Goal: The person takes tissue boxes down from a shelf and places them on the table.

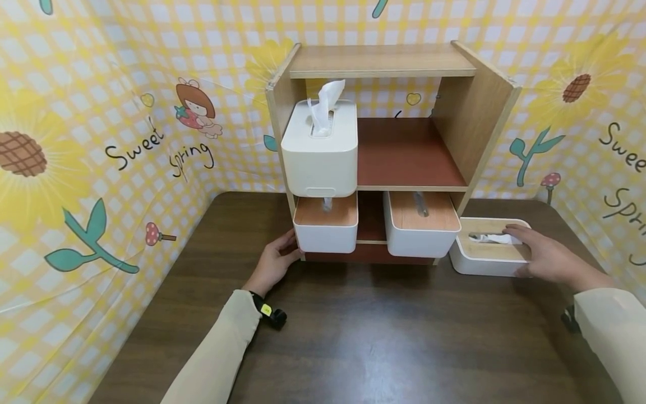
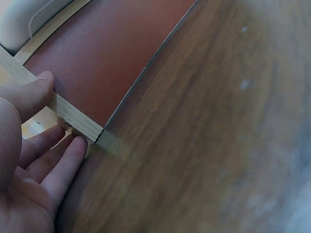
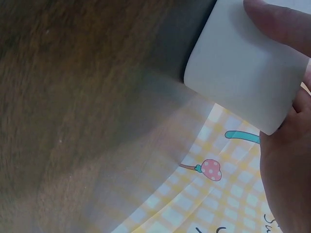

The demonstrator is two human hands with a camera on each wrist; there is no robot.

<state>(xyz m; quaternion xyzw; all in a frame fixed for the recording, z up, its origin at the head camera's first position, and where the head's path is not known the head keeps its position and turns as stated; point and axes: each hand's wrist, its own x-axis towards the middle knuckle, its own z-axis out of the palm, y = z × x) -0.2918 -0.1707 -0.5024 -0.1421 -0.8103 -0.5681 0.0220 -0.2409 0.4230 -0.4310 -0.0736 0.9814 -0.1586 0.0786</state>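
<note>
A wooden shelf unit stands at the back of the table. My left hand holds the lower end of its left side panel, the thumb on one face and the fingers on the other. At the right, my right hand grips the right end of a low white tissue box with a wood-look lid and a tissue in its slot. In the right wrist view, the thumb lies across the white wall of that tissue box. The box's left end is close against the shelf's lower right corner.
A taller white tissue box with a tissue sticking up sits on the middle shelf, left side. Below, two wood-topped tissue boxes, one left and one right, jut from the lower compartment. Patterned cloth surrounds the brown table.
</note>
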